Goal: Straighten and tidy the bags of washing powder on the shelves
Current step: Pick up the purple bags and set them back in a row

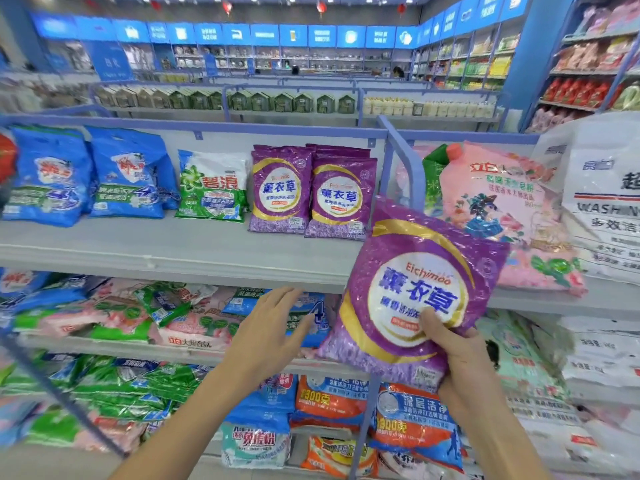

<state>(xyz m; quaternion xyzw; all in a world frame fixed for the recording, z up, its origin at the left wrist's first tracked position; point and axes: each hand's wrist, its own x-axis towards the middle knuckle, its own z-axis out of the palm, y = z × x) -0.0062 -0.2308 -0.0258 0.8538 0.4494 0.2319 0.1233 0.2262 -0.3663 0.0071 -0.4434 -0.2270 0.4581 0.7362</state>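
Purple bag [412, 299] is clasped in my right grip [460, 358] before the top shelf [173, 251], left grip [273, 323] spread empty, and while the standing bags [280, 188] there look neat, the heaped bags [138, 313] below seem untouched.

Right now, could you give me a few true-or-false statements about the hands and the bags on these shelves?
1. The right hand holds a purple bag. True.
2. The left hand grips a blue bag. False: it is open and holds nothing.
3. Matching purple bags stand upright on the top shelf. True.
4. The held purple bag lies flat on the top shelf. False: it is held up, tilted, in front of the shelf.
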